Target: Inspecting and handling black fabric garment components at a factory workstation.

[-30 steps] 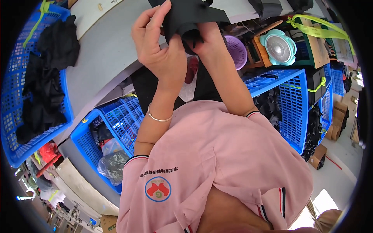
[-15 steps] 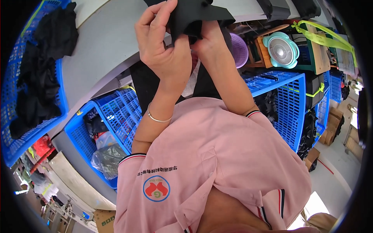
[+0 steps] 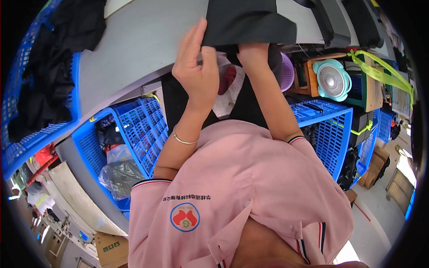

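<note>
- Black cloth: at near edge of grey table.
- Your left hand: thumb and fingers apart, beside it.
- Your right hand: fingers hidden beneath (grip cannot be told).

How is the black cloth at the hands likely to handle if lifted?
The black cloth is probably floppy, given its soft folds above the right hand. Its thin-looking lower edge suggests it is light. The matte surface hints at little slipperiness.
</note>
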`<act>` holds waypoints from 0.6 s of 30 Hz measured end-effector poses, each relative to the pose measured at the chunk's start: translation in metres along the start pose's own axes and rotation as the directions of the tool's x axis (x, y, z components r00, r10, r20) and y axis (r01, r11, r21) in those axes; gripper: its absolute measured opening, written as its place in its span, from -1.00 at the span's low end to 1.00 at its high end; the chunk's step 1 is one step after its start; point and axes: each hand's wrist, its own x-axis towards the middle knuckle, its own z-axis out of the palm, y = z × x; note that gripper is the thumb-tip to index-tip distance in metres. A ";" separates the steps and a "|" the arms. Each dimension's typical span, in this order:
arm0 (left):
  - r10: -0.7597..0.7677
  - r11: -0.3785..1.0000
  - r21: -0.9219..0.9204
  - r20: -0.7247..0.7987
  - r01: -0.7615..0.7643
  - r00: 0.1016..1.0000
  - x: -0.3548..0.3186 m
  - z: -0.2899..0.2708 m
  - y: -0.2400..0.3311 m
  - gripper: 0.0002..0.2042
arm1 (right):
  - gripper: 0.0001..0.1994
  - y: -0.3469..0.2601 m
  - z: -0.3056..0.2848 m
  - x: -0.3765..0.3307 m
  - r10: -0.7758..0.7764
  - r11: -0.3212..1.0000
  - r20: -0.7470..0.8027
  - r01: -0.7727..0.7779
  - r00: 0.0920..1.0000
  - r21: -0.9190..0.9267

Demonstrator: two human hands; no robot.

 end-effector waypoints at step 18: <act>-0.841 0.151 -0.617 0.330 0.772 0.428 -0.060 0.024 -0.049 -0.90 | -0.59 0.044 -0.007 -0.014 -0.018 -0.174 0.452 0.442 0.892 -0.880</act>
